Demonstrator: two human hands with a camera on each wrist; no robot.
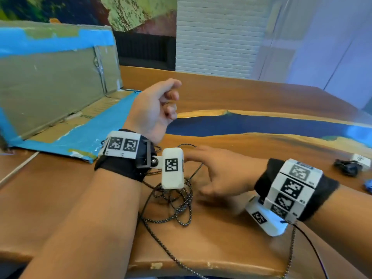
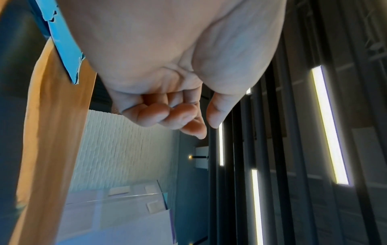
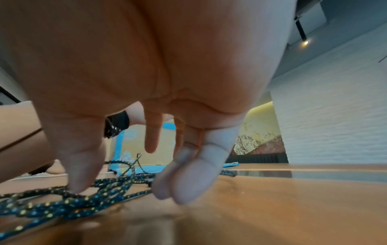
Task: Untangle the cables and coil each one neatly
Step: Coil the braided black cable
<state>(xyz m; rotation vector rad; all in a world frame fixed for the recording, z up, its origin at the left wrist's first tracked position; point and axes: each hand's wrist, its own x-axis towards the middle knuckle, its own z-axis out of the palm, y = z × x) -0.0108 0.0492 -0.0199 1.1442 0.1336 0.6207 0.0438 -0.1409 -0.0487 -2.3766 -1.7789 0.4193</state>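
A dark braided cable with light speckles lies in a loose tangle [image 1: 177, 202] on the wooden table [image 1: 231, 234] near its front edge; strands trail off that edge. My right hand [image 1: 201, 174] hovers low over the tangle's right side with its fingers spread and fairly straight. In the right wrist view the thumb tip [image 3: 77, 187] reaches down to the cable [image 3: 62, 203], and the other fingers hold nothing. My left hand [image 1: 171, 101] is raised above the table behind the tangle. Its fingers [image 2: 167, 114] curl into the palm with nothing visible in them.
An opened cardboard box with blue tape [image 1: 56, 87] lies at the back left. At the right edge a bundled black cable [image 1: 346, 167] sits beside a white block, with a small blue object [image 1: 368, 187] nearby. A dark blue band [image 1: 261, 123] crosses the table.
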